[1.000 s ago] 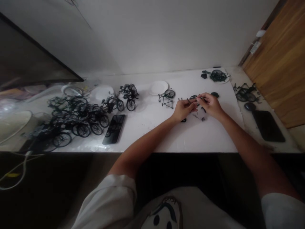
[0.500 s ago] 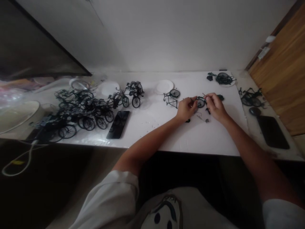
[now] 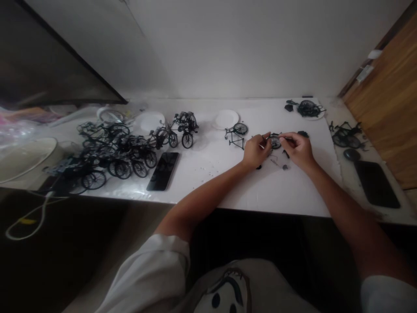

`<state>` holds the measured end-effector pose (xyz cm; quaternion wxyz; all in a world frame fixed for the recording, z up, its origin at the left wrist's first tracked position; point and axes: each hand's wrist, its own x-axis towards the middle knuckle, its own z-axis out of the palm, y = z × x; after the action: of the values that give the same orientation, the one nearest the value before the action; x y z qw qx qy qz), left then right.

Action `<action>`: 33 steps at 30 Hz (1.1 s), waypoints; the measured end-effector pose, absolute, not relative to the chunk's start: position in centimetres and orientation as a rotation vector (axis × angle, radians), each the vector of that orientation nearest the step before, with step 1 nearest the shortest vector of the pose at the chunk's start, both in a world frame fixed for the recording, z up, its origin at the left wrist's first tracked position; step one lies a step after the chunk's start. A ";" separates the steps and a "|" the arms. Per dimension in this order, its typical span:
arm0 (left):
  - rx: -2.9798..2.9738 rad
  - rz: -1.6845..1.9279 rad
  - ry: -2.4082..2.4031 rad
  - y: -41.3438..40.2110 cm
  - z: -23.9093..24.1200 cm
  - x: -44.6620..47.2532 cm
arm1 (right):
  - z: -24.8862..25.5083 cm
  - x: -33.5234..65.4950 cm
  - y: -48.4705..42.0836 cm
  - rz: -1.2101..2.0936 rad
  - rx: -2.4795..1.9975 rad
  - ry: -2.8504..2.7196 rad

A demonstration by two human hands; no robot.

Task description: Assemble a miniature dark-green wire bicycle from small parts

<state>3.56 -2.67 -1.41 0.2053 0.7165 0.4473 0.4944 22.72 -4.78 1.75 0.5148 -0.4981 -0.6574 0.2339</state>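
My left hand [image 3: 256, 150] and my right hand [image 3: 298, 148] meet over the white table [image 3: 228, 182], both pinched on a small dark toy bicycle wheel [image 3: 275, 141] held between them. The right fingers also pinch a thin stick-like part beside the wheel. A few tiny loose parts [image 3: 282, 164] lie on the table just under the hands. A partly built toy bicycle frame [image 3: 236, 134] with one wheel stands just left of my left hand.
A heap of finished black toy bicycles [image 3: 110, 152] fills the left of the table, with a phone [image 3: 163, 170] beside it. White dishes [image 3: 226, 118] sit at the back. More bicycle parts [image 3: 308, 108] and a second phone [image 3: 376, 184] lie to the right, near a wooden panel.
The camera view shifted a little. My hands stay together on the small wheel; the right fingers have turned and moved slightly lower on it.
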 end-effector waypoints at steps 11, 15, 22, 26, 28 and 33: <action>2.005 1.409 1.193 -2.5 -1.6 3.6 | 2.4 22.5 -5.2 0.405 -1.245 -1.664; 2.060 1.402 1.179 -2.7 -1.5 3.6 | 2.7 22.3 -5.5 0.386 -1.296 -1.716; 2.139 1.330 1.181 -3.0 -1.1 3.6 | 2.5 22.3 -5.7 0.431 -1.336 -1.713; 2.095 1.275 1.230 -2.6 -1.3 3.6 | 1.8 22.4 -5.3 0.456 -1.326 -1.705; 2.082 1.247 1.243 -2.4 -1.4 3.6 | 1.7 22.4 -5.2 0.457 -1.335 -1.704; 2.099 1.192 1.266 -2.3 -1.3 3.5 | 2.1 22.4 -5.3 0.407 -1.321 -1.731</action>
<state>3.46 -2.31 -1.30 0.2066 0.7534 0.4545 0.4280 22.36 -5.32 2.09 0.4470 -0.5335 -0.6989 0.1644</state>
